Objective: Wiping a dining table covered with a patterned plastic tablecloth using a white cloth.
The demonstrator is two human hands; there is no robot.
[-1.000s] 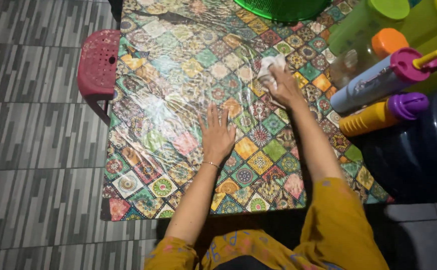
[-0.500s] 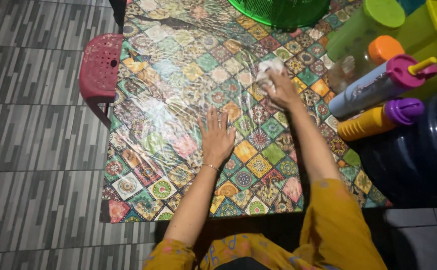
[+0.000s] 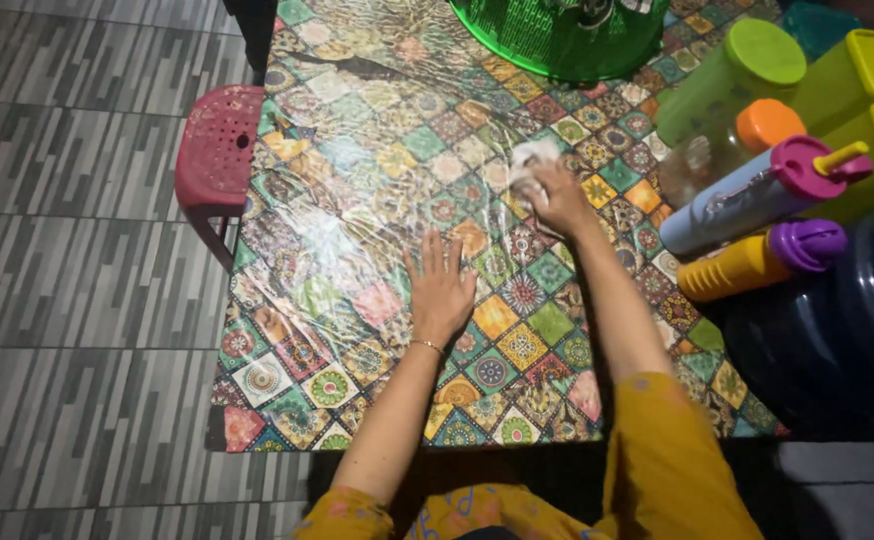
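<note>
A crumpled white cloth [image 3: 532, 158] sits just above the centre of the frame, pressed onto the table [image 3: 357, 260], whose surface is a bright patchwork of tile patterns under a shiny clear plastic sheet. The right hand [image 3: 557, 196] lies over the cloth with its fingers curled down and closed on it, only a white edge showing beyond the knuckles. Against the views from a moment before, hand and cloth keep much the same spot on the tile pattern, near an orange-yellow square, so the wiping stroke is small and stays in that patch of the surface. The left hand [image 3: 440, 283] remains flat on the plastic at mid-frame, fingers spread apart and holding nothing, a thin bracelet at the wrist; it appears to steady the sheet or the body.

Outward from the cloth, a green plastic basket [image 3: 557, 35] stands at the top edge of the frame, close above the wiped area. At the right, several bottles crowd the table's edge: a green-capped one [image 3: 732, 75], an orange-capped one [image 3: 767, 125], a pale blue bottle with a pink cap [image 3: 757, 190], and a yellow one with a purple cap [image 3: 757, 258]. These, and a large dark blue water jug [image 3: 837, 330] below them, hem the cloth's path rightward. A red plastic stool [image 3: 217, 150] stands at the left, on grey patterned floor tiles [image 3: 77, 250].
</note>
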